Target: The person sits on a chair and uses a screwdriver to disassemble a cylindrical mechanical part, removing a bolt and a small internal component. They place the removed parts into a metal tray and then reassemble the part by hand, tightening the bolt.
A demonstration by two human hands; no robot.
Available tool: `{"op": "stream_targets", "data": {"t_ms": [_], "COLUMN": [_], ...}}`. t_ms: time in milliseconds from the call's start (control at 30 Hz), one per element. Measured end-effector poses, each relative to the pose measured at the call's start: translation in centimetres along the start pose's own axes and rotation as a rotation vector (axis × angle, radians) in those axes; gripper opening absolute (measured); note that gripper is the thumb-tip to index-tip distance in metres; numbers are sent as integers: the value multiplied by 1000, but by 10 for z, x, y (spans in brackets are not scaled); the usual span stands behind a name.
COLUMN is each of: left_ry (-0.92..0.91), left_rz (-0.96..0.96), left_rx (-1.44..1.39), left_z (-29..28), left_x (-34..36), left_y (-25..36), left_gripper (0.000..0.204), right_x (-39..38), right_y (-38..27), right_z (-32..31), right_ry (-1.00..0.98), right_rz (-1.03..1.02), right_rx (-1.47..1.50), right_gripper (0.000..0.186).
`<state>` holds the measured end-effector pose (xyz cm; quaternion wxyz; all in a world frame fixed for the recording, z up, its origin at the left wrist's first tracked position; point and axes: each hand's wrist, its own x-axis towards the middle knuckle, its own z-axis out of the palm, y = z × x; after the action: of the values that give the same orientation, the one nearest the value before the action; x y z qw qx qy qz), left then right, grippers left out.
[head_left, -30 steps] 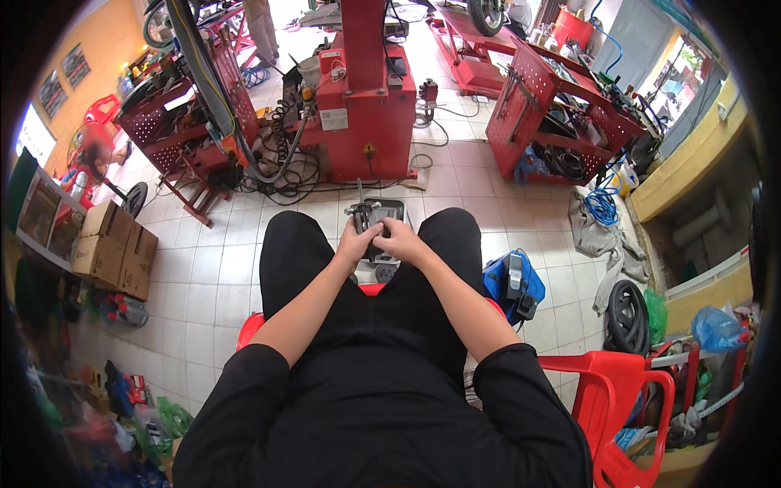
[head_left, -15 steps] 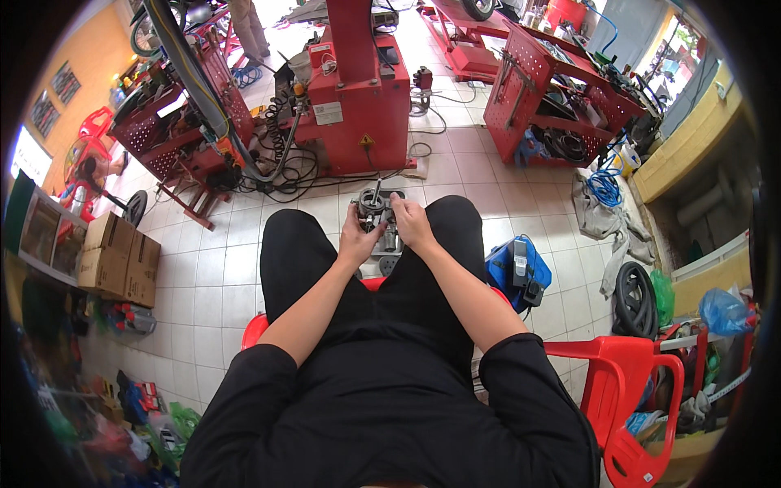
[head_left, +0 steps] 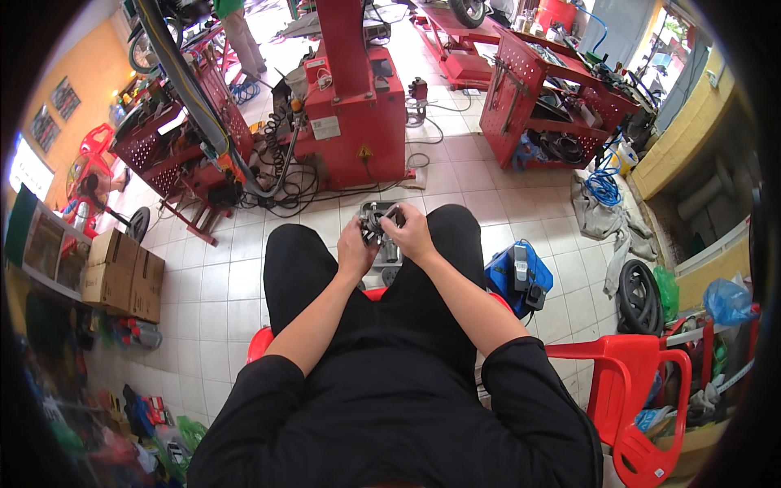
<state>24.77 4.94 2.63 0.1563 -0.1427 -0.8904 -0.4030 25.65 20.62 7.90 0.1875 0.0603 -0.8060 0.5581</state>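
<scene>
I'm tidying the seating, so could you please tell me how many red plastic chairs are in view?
3: one beside the person's right, one the person sits on, one far left by the orange wall. Others may be hidden.

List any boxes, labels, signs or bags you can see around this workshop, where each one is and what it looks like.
Cardboard boxes: stacked on the floor at the left, plain brown.
White label: rectangular, on the red machine ahead.
Yellow warning sticker: small triangle, low on the same machine.
Framed pictures: dark rectangles on the orange wall, far left.
Blue plastic bag: crumpled, at the right edge.
Green bag: beside the black tyre.
</scene>
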Motion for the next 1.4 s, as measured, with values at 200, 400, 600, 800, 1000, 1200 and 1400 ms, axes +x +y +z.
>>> {"op": "stream_targets", "data": {"t_ms": [200,400,600,800,1000,1200,1400], "left_ry": [52,-10,-70,-116,-96,-31,145], "left_rz": [75,46,25,1,22,90,191], "left_rx": [188,247,257,237,177,6,-249], "left_z": [-7,-9,-8,-8,-25,-81,-128], "left_x": [-1,-2,-1,0,20,27,22], "left_y": [14,14,15,12,19,58,107], "left_gripper": [50,52,51,53,48,52,54], "right_x": [1,6,7,8,20,38,29], "right_y": [10,15,20,23,8,-96,-172], "right_z": [-1,-9,-9,-6,-7,-35,-66], "right_ry": [-107,-249,-256,-281,-226,-351,-419], "right_rz": [173,248,289,315,280,147,34], "right_rx": [-44,57,28,131,82,-155,109], "right_gripper": [31,33,33,25,26,31,18]}}
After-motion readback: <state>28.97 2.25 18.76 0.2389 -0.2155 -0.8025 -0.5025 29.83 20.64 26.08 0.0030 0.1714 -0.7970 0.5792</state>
